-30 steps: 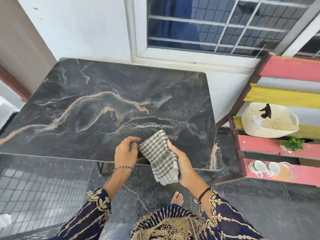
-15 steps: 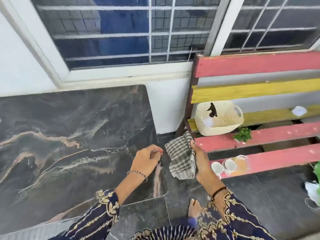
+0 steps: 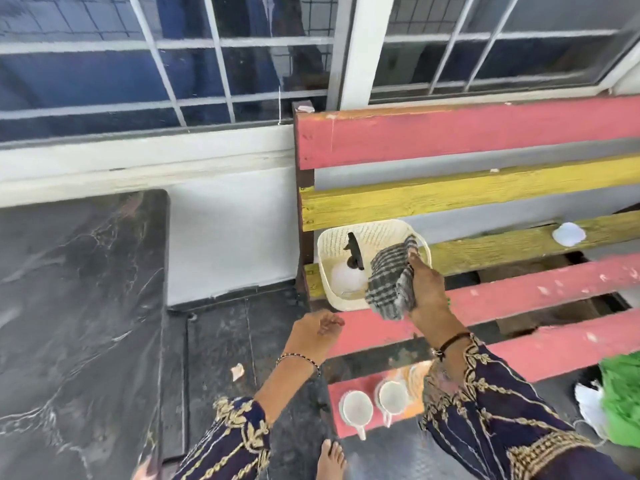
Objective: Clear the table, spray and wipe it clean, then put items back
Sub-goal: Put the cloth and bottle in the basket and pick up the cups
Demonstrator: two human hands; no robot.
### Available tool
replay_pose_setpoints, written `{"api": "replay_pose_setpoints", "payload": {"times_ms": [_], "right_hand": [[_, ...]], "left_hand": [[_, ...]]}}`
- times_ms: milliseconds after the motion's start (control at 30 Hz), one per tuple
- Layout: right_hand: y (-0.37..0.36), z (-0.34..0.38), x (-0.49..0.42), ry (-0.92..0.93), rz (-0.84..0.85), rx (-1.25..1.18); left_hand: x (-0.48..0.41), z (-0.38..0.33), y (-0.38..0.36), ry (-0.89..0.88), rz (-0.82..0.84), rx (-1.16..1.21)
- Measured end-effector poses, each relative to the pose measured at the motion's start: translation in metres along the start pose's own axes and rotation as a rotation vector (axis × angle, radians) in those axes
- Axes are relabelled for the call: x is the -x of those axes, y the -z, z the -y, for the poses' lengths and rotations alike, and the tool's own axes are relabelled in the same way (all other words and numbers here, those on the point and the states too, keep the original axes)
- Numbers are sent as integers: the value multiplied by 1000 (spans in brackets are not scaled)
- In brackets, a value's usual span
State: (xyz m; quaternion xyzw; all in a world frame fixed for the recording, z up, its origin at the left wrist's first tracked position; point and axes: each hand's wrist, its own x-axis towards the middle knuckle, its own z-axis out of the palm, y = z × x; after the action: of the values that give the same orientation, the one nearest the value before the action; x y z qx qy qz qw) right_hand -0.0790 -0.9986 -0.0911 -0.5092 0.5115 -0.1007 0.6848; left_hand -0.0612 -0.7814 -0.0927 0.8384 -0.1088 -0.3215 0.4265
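Table (image 3: 79,306): in the head view I see its dark marbled top at the left, bare where it shows. My right hand (image 3: 427,292) has its fingers clamped on the checked cloth (image 3: 391,282), holding it over the near rim of the cream basket (image 3: 332,271) on the painted slat bench (image 3: 485,133). A spray bottle (image 3: 351,268) with a black trigger lies inside that basket. My left hand (image 3: 317,336) hangs free between table and bench, fingers loosely curled, gripping nothing. Two white cups (image 3: 374,403) sit on the bench's front slat.
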Motion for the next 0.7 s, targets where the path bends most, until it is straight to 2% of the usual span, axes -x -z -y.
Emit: {"api": "replay_pose_setpoints", "payload": {"times_ms": [133,333,467,567,700], "right_hand": [[6,12,-57,60,26,126],[-19,-1,-139,22,-142,420],[-36,-13,-147,112,-149,627],[-39,-17,-141,167,-90,732],[-32,-28,-118,249,-14,656]], "left_hand": [[-19,7,-23,37,49,-30],[-37,29,-43,117,40,-66],[-42,42,-53,135,68,-84],[-45,47,-58,124,71,-94],[-45,43,-65,117,94,-88]]}}
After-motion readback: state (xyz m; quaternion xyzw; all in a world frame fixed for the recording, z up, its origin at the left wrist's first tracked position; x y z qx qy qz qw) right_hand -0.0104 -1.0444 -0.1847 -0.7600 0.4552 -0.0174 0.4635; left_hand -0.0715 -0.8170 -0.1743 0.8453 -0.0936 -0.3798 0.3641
